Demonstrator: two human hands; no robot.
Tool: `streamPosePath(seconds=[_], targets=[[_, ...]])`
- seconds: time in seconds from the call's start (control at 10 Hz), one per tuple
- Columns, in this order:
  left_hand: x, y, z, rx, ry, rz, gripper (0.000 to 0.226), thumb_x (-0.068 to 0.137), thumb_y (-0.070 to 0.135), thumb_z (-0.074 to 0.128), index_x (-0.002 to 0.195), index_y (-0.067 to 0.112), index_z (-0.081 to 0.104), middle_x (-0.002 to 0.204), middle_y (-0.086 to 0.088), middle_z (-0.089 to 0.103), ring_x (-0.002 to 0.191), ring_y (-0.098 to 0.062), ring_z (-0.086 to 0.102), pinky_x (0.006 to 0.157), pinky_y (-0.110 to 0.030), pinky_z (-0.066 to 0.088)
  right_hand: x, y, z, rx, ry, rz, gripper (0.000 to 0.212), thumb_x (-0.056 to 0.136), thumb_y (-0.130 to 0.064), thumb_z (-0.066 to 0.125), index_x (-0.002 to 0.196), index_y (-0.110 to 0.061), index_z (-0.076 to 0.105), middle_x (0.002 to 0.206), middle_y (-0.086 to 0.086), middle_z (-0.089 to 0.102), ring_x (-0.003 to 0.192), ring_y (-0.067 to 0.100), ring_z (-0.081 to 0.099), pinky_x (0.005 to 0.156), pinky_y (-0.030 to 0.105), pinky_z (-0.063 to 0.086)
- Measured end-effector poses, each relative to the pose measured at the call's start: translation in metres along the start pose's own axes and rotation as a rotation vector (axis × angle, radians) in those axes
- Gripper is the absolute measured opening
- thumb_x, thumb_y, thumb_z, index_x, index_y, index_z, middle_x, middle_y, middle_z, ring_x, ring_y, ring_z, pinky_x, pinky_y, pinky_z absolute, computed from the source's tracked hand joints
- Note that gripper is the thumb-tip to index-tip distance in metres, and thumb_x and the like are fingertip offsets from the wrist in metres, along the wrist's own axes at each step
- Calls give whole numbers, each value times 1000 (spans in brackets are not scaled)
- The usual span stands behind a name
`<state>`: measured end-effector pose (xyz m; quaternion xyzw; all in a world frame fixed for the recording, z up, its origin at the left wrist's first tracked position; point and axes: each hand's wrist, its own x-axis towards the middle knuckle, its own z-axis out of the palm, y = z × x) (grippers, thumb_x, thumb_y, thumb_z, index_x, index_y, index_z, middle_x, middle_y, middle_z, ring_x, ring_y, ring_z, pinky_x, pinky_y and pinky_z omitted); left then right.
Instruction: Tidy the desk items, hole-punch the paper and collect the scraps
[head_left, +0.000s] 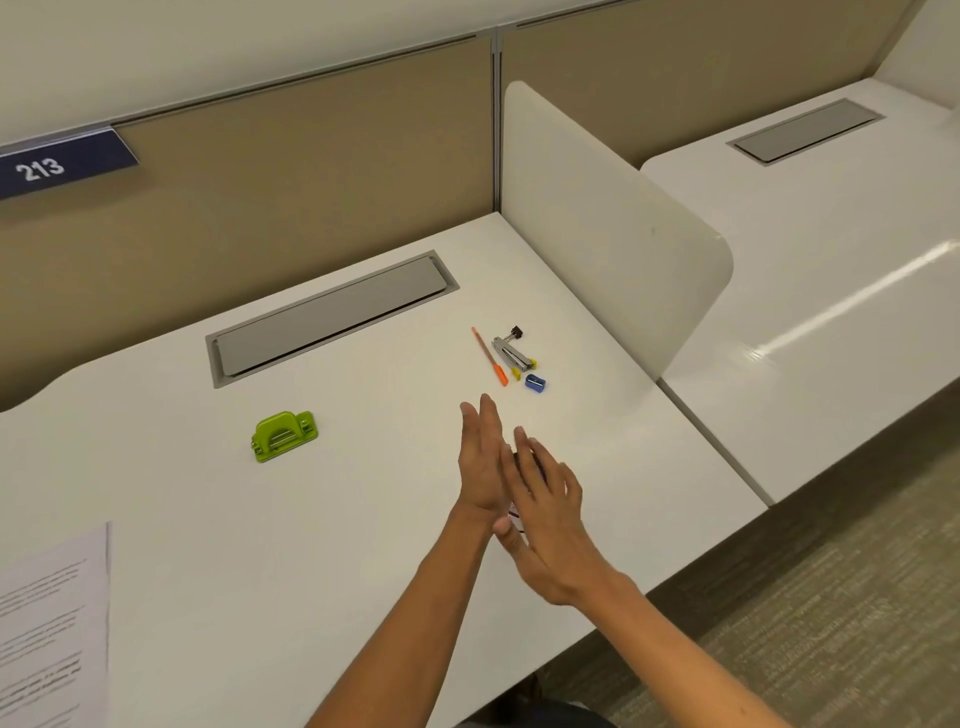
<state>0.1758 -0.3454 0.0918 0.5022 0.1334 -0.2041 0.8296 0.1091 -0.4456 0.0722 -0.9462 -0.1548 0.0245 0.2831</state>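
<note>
Green hole punch sits flat, mid-desk, well apart from the rest. Printed paper lies flat at the near-left edge, partly out of frame. Far right: orange pen, metal stapler, black binder clip, blue sharpener, close together.

both forearms are bare, with no sleeves, and the left hand and right hand wear nothing.
</note>
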Motion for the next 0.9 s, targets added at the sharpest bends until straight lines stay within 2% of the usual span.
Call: streamPosePath(seconds=[0.1, 0.2, 0.3, 0.4, 0.5, 0.6, 0.7, 0.8, 0.9], targets=[[0, 2, 7, 55, 34, 31, 103, 73, 88, 28, 155, 29, 9, 165, 12, 3, 150, -5, 0, 125, -43, -2, -7, 9, 5, 44, 25, 144, 79, 88, -73, -4, 152, -27, -5, 162, -3, -18, 148, 11, -17, 118, 56, 6], [4, 1, 1, 18, 40, 11, 105, 69, 89, 36, 155, 33, 12, 164, 14, 4, 151, -10, 3, 125, -48, 4, 3, -3, -5, 34, 93, 44, 74, 92, -67, 5, 154, -27, -1, 164, 4, -9, 150, 17, -9, 119, 51, 4], [-2, 2, 8, -9, 74, 37, 88, 83, 79, 35, 154, 32, 14, 164, 11, 11, 151, -11, 8, 125, -47, 6, -2, 4, -5, -67, 63, -8, 75, 91, -68, 5, 155, -28, 3, 164, 3, -10, 150, 19, -9, 116, 56, 6], [-3, 0, 12, 56, 95, 71, 79, 91, 69, 16, 155, 24, 10, 165, 9, 7, 150, -4, 3, 124, -38, -2, -11, 23, -6, 2, 158, 221, 79, 91, -70, 1, 154, -24, 16, 164, 4, -5, 150, 18, -5, 115, 58, 13], [-4, 2, 12, 39, 114, 26, 101, 74, 86, 30, 155, 28, 14, 165, 11, 7, 151, -9, 5, 125, -45, 2, -6, 11, -17, -14, 150, 38, 74, 93, -67, 10, 153, -25, 22, 164, 9, 6, 151, 22, 3, 117, 47, 9], [-4, -1, 9, -50, 79, 7, 116, 62, 94, 41, 155, 29, 19, 164, 11, 12, 152, -13, 6, 124, -46, 6, -6, 14, -8, -108, 93, -69, 69, 95, -64, 12, 151, -28, 29, 164, 7, 9, 150, 22, 5, 115, 54, 14], [-10, 4, 12, -125, 49, 34, 101, 75, 82, 27, 155, 21, 22, 164, 4, 19, 151, -10, 10, 124, -45, 4, -10, 36, -7, -57, 146, 144, 69, 97, -62, 11, 148, -24, 37, 163, 5, 12, 150, 20, 7, 112, 57, 19], [-14, 6, 12, -180, 37, 15, 96, 81, 81, 25, 153, 17, 28, 162, -1, 23, 150, -13, 17, 124, -43, 12, -6, 20, -13, -49, 150, -40, 68, 97, -59, 21, 149, -17, 33, 161, 7, 21, 150, 20, 12, 117, 48, 19], [-18, 4, 11, -312, -4, -5, 93, 85, 78, 23, 149, 13, 36, 158, -7, 34, 145, -20, 32, 122, -43, 19, -6, 23, -7, -158, 35, -155, 70, 97, -59, 26, 153, -18, 24, 161, 1, 17, 151, 16, 7, 117, 52, 20]])
